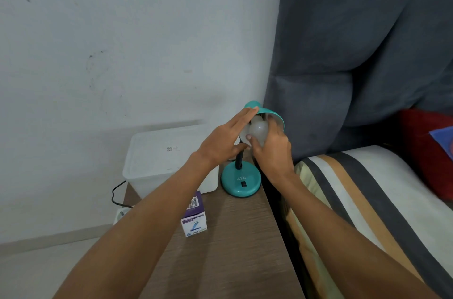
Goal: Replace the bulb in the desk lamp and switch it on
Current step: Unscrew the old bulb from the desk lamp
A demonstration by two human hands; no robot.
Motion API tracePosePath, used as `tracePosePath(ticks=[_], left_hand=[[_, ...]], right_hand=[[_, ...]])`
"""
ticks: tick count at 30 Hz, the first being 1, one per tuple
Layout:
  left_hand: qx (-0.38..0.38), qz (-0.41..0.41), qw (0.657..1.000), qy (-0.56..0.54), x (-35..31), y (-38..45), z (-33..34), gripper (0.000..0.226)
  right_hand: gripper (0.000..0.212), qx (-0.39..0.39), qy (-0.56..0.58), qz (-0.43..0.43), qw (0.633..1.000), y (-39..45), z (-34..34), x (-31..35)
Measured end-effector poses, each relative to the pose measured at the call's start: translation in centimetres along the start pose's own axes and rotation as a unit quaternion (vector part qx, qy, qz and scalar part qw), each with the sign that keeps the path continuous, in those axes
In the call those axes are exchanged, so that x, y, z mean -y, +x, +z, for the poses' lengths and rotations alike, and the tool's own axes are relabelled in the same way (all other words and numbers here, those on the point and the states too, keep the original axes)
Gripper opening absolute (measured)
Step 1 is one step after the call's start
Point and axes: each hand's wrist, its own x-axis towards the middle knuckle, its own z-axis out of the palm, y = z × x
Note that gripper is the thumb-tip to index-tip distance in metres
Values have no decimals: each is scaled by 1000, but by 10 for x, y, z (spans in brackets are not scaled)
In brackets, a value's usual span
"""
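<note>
Bulb [257, 132]: gripped by right hand [274, 151] at shade [274, 116] mouth, long axis directed toward one o'clock into socket; shade steadied by left hand [225, 142], fingers flat.

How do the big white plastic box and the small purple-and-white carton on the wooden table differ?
The translucent white plastic box is far larger than the purple-and-white cardboard carton. The box is plain, with one small label on its lid; the carton is covered in print and carries a barcode. The box sits back against the wall, left of the teal lamp base; the carton lies nearer the person. Both rest on the brown wooden table.
</note>
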Motion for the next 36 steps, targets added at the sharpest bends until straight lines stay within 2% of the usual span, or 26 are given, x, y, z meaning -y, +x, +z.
tracePosePath(ticks=[4, 6, 9, 11, 14, 17, 22, 27, 29, 33, 36], left_hand=[[2, -9, 1000, 0, -2, -1, -1, 98], [0, -7, 1000, 3, -3, -1, -1, 98], [1, -6, 1000, 3, -2, 1, 0, 98], [4, -7, 1000, 1, -2, 1, 1, 99], [3, -15, 1000, 4, -5, 0, -1, 99], [1, -12, 1000, 4, -4, 1, -2, 98], [-5, -5, 1000, 2, -4, 2, 3, 96], [3, -18, 1000, 2, -2, 0, 0, 101], [3, -17, 1000, 0, -3, 1, 0, 98], [3, -19, 1000, -2, -3, 2, 2, 97], [3, -20, 1000, 3, -2, 2, 1, 100]], right_hand=[[69, 3, -57, -66, 996, 1, -2, 3], [70, 4, -50, -64, 997, -1, -2, 2], [69, -13, 10, 1, 1000, -4, 1, 5], [68, -6, 10, 35, 999, -2, 0, 7], [71, 4, -59, -27, 998, -1, -1, 7], [72, 0, -52, -43, 998, -2, -1, 4], [64, -11, 83, 69, 994, -1, 2, 8], [69, 6, -39, -46, 998, -1, 0, 1], [64, -5, -23, -36, 999, -2, 1, 0], [59, -17, 60, 60, 996, 0, 1, 6], [63, -6, -15, -11, 1000, -2, 2, 5]])
